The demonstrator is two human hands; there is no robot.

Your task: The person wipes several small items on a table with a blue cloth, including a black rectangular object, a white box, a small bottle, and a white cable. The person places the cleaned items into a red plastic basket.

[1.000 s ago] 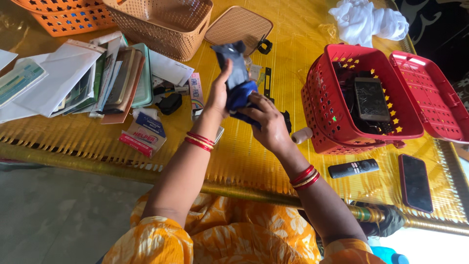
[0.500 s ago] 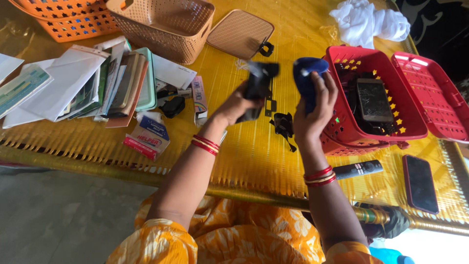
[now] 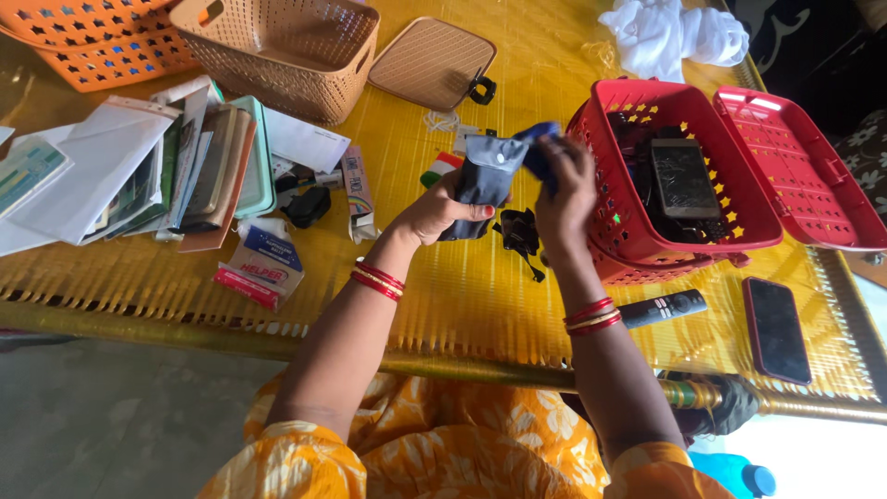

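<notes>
My left hand grips a dark grey fabric pouch held upright above the yellow mat. Close beside it, my right hand holds a blue cloth piece, its end touching the pouch's top. Both hands hover just left of an open red plastic basket that holds a phone with a cracked screen on dark items. A small black strap piece lies on the mat under my hands.
A beige basket and its lid stand at the back, an orange basket far left. Envelopes and booklets are piled left, with a small box. A remote, a phone and white cloth lie right.
From working the bundle together, my hands split apart with the grey pouch left and blue cloth right. Now they have come back together near the red basket.
</notes>
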